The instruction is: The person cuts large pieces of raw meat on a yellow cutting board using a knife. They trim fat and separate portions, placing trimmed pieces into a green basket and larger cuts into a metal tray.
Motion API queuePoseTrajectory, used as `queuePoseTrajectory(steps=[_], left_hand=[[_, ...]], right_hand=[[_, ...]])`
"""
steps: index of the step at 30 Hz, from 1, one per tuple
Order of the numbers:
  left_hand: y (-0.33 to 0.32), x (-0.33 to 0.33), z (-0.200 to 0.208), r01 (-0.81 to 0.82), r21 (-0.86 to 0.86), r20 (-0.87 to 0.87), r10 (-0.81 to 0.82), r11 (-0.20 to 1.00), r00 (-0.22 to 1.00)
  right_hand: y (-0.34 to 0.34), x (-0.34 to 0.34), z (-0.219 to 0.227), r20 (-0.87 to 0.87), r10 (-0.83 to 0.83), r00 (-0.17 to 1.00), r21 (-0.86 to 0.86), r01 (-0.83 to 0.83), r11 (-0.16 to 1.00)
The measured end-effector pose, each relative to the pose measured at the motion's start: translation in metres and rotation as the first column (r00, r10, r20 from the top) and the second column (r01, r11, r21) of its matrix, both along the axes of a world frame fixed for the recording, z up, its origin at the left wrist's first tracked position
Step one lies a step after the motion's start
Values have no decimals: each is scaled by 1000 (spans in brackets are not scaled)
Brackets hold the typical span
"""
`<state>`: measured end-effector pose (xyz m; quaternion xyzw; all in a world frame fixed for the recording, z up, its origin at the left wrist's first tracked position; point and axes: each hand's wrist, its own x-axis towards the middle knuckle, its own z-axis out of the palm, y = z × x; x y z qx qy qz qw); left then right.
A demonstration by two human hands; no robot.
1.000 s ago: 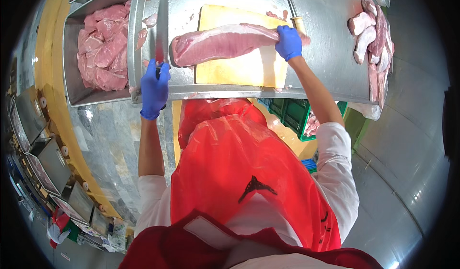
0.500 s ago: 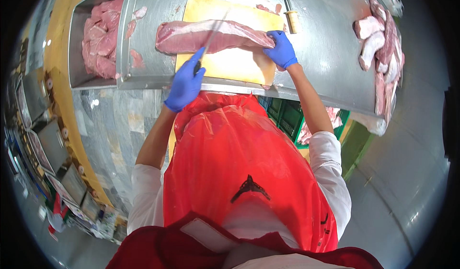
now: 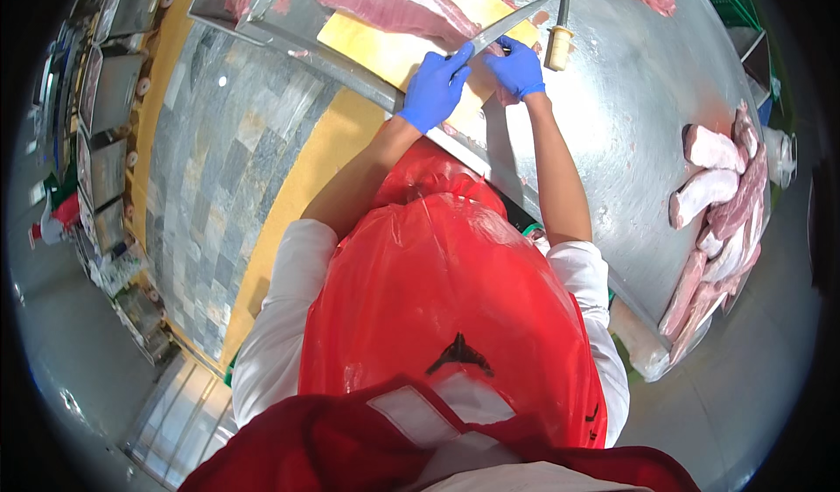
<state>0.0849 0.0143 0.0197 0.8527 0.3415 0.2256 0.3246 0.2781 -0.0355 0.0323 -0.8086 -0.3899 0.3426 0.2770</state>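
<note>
Gripping a knife [image 3: 512, 24], the left hand [image 3: 434, 91], gloved in blue, is over the near part of the yellow cutting board [image 3: 372, 51] in the head view. The blade slants to the right across the board, its tip appearing past the far right corner. At the board's right edge, the blue-gloved right hand [image 3: 518, 69] has its fingers curled beside the blade; a pink scrap of meat [image 3: 506, 98] shows under it, but whether it is held cannot be told. The long cut of meat [image 3: 398, 6] lies on the board, its left end overhanging. Just right of the board lies a rod with a pale handle [image 3: 560, 47]. Well to the board's right, at least 4 pieces of meat [image 3: 713, 190] lie heaped on the metal table [image 3: 604, 124]. Left of the board stands a metal bin [image 3: 208, 6] with meat.
</note>
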Motion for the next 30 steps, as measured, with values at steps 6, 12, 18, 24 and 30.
queuePoseTrajectory(steps=[6, 12, 18, 24, 30], left_hand=[[1, -28, -30, -79, 94, 28, 77, 992, 997], [8, 14, -14, -169, 97, 61, 163, 981, 985], [7, -18, -22, -188, 98, 23, 186, 977, 982], [23, -17, 19, -280, -69, -208, 260, 958, 943], [51, 1, 18, -253, -27, -82, 251, 967, 965]], right_hand=[[-1, 19, -22, -18, 77, 997, 111, -75, 991], [2, 23, -26, -119, 108, 987, 85, -98, 992], [0, 28, -43, -32, 110, 993, 145, -104, 984], [16, 41, -10, -146, 189, 971, 45, -185, 982], [14, 21, -10, -152, 134, 979, 63, -126, 990]])
